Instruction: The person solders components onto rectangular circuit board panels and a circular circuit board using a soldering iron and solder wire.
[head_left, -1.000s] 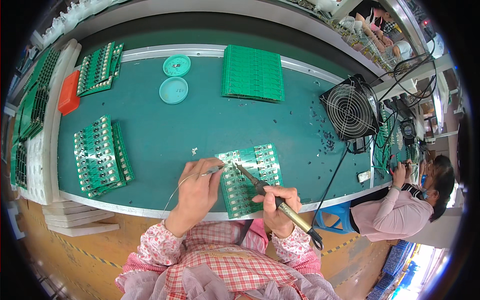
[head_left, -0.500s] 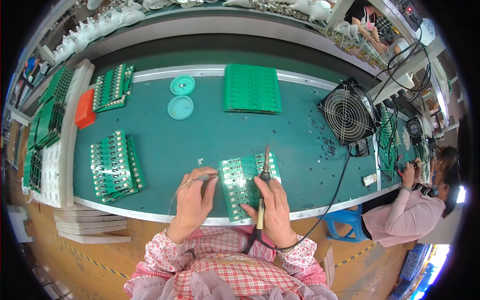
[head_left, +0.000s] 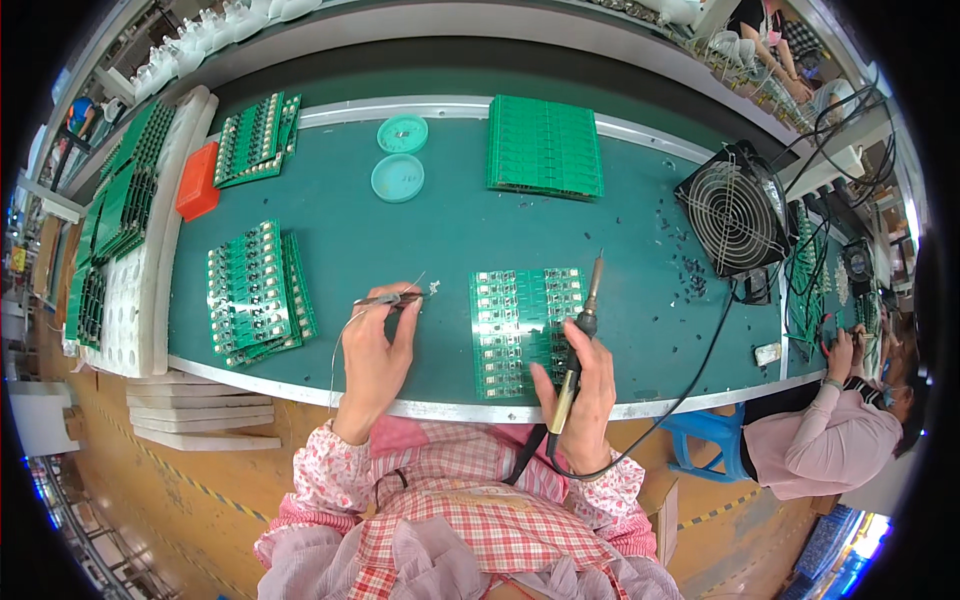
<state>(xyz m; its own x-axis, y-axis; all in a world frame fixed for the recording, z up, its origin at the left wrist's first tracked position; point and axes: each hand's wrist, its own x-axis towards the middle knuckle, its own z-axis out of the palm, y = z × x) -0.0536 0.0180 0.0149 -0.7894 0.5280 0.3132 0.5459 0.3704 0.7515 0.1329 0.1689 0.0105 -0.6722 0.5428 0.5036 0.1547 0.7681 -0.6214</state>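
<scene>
My left hand [head_left: 375, 350] is closed over the mat, left of the circuit board. It grips a slim grey tool [head_left: 392, 298] with a dark tip, which looks like tweezers, and a thin solder wire [head_left: 334, 372] that loops down beside the wrist. Small whitish bits [head_left: 434, 286] lie by the tool's tip. My right hand [head_left: 588, 385] is wrapped round a soldering iron [head_left: 566, 392], its metal tip pointing up and away, above the board's right edge. The green circuit board [head_left: 498, 345], with rows of white and black parts, lies flat near the front edge; my right thumb is close to it.
Stacked green boards [head_left: 545, 145] stand at the back; populated boards [head_left: 245, 290] lie left. Two turquoise lids [head_left: 398, 178], an orange box [head_left: 198, 182] and a foam tray [head_left: 150, 300] are there too. A black fan [head_left: 735, 215] stands right, near dark scraps [head_left: 690, 280]. A co-worker [head_left: 820, 440] sits at right.
My left hand has moved away from the board's left edge, with its tool tip now by the whitish bits. The soldering iron has swung to the board's right side. The head view has shifted.
</scene>
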